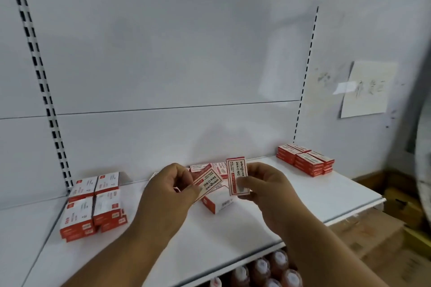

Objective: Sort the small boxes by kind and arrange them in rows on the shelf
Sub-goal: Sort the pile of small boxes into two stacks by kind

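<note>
left hand (170, 190) raised, grip pinched, right hand (263, 184) likewise

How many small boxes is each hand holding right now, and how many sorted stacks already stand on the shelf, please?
Box in the left hand: 1, the tilted box
Box in the right hand: 1, the upright box
Sorted stacks on the shelf: 2, the left stack and the right stack
Total: 2 held boxes, 2 stacks. Loose boxes behind the hands are partly hidden, so uncounted.
</note>
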Demonstrator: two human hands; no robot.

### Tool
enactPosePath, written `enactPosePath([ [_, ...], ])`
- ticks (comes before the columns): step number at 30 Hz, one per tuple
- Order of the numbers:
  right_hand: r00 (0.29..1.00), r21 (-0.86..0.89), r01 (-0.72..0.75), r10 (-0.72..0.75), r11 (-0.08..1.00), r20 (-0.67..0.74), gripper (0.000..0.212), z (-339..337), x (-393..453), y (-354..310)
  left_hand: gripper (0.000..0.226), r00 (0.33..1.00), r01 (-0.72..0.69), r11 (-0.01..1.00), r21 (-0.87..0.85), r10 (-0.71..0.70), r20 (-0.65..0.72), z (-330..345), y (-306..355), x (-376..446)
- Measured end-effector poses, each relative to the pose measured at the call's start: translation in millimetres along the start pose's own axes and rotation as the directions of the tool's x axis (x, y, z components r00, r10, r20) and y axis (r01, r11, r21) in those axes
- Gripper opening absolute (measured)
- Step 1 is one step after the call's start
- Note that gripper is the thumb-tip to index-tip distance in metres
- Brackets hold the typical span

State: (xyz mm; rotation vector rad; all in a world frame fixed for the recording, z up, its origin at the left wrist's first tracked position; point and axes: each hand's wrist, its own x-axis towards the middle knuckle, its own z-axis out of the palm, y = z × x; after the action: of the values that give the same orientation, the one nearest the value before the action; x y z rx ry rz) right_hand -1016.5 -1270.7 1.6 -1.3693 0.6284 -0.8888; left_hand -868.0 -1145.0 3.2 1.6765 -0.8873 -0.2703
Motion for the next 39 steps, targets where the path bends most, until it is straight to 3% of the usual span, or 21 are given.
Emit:
enactPosePath([
  [8, 0.994, -0.164, 0.092, -0.099, 0.982, -0.038, 0.021, -103.8, 36.2, -14.1, 0.019, 0.995, 0.068, 0.998, 0.013, -0.069, 0.069, 110.3, 46.2, 20.8],
  [11, 0.98, -0.254, 0.122, -0.157, 0.959, -0.12, 0.021, -152.5, 56.6, -24.9, 0.016, 0.989, 0.091, 0.996, 0.027, -0.093, 0.117, 164.4, 62.5, 34.1],
  [14, 0.962, -0.442, 0.118, -0.213, 0.889, -0.172, 0.019, -195.5, 89.4, -37.3, 0.013, 0.987, 0.1, 0.995, 0.022, -0.102, 0.128, 210.4, 77.0, 53.3],
  [18, 0.977, -0.645, 0.062, -0.177, 0.761, -0.116, 0.015, -230.1, 148.4, -55.0, 0.013, 0.984, 0.127, 0.992, 0.002, -0.126, 0.126, 259.5, 92.7, 86.0],
  [24, 0.997, -0.727, -0.015, -0.047, 0.687, -0.065, 0.014, -245.8, 204.7, -51.6, 0.013, 0.987, 0.147, 0.987, 0.068, -0.151, 0.057, 308.9, 90.0, 127.8],
  [34, 0.996, -0.933, 0.084, -0.052, 0.35, 0.07, 0.004, -246.8, 234.1, -29.2, 0.015, 0.994, 0.092, 0.937, 0.336, -0.107, 0.025, 321.0, 71.5, 152.5],
  [39, 0.995, -0.933, 0.097, -0.056, 0.347, 0.082, 0.007, -249.3, 235.8, -26.7, 0.014, 0.997, 0.03, 0.914, 0.404, -0.053, 0.047, 330.5, 69.6, 155.1],
])
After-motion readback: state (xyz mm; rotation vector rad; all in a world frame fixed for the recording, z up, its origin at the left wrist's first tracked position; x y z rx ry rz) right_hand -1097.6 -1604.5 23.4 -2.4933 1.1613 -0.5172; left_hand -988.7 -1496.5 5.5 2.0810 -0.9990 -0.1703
